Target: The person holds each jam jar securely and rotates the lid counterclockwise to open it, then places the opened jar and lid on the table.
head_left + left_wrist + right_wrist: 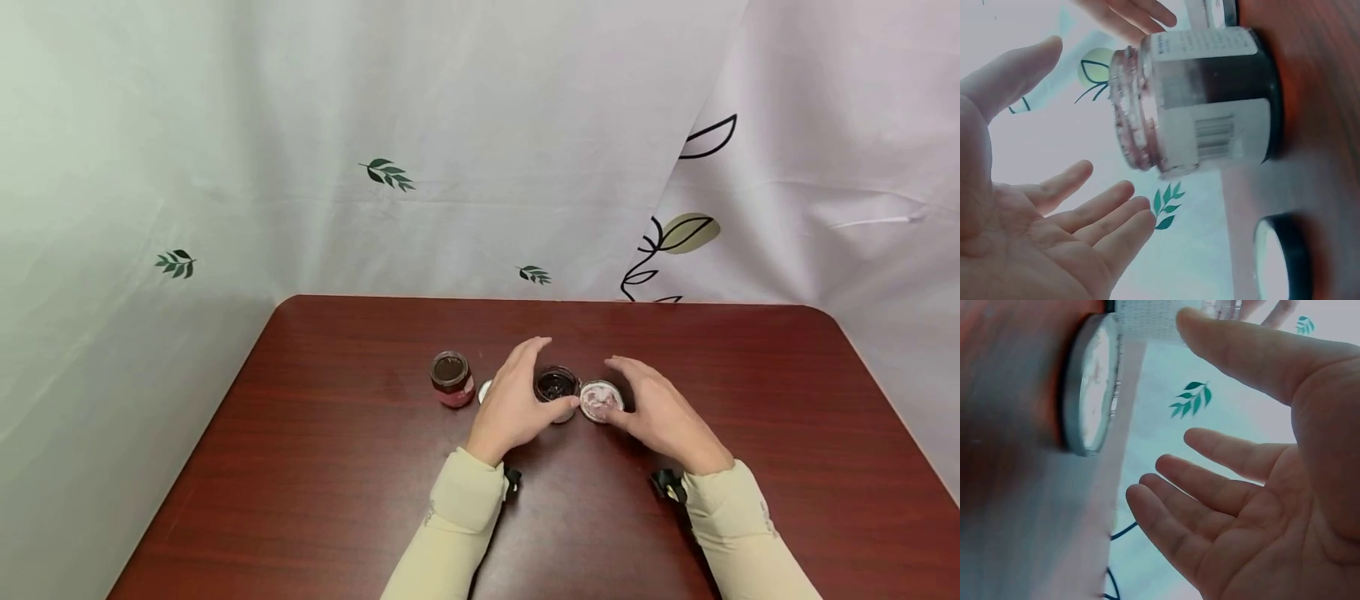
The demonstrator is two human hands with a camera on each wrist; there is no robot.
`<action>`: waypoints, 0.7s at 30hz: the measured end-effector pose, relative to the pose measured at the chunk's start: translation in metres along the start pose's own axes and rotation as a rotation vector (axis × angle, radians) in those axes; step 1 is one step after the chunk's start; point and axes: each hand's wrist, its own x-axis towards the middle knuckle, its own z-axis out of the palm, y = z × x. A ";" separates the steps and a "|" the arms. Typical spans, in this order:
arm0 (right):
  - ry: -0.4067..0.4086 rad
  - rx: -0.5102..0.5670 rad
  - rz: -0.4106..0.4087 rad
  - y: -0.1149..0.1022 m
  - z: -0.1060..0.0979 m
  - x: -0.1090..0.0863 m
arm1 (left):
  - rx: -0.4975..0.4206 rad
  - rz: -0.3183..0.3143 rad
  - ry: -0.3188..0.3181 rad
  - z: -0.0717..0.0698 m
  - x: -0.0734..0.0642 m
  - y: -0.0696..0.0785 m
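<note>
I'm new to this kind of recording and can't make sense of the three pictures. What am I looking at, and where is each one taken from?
A person works with bare hands at a dark red table. The wide picture comes from a camera on the head; the other two come from cameras on each wrist, so they look tilted. On the table stand an open jar between the hands, its lid lying upturned beside it, and a second jar further left. The left hand and right hand are open beside jar and lid; neither holds anything.
</note>
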 end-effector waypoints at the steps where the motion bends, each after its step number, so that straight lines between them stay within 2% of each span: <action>1: 0.006 -0.004 -0.003 -0.002 -0.002 0.000 | -0.003 0.005 0.009 -0.002 0.000 0.000; 7: 0.081 -0.022 -0.043 -0.010 -0.012 0.001 | -0.012 0.059 0.087 -0.017 -0.002 0.002; 14: 0.184 -0.019 -0.033 -0.018 -0.023 0.003 | -0.013 0.175 0.244 -0.039 -0.002 0.003; 21: 0.245 -0.027 -0.005 -0.018 -0.031 0.004 | 0.082 0.241 0.372 -0.064 0.001 -0.007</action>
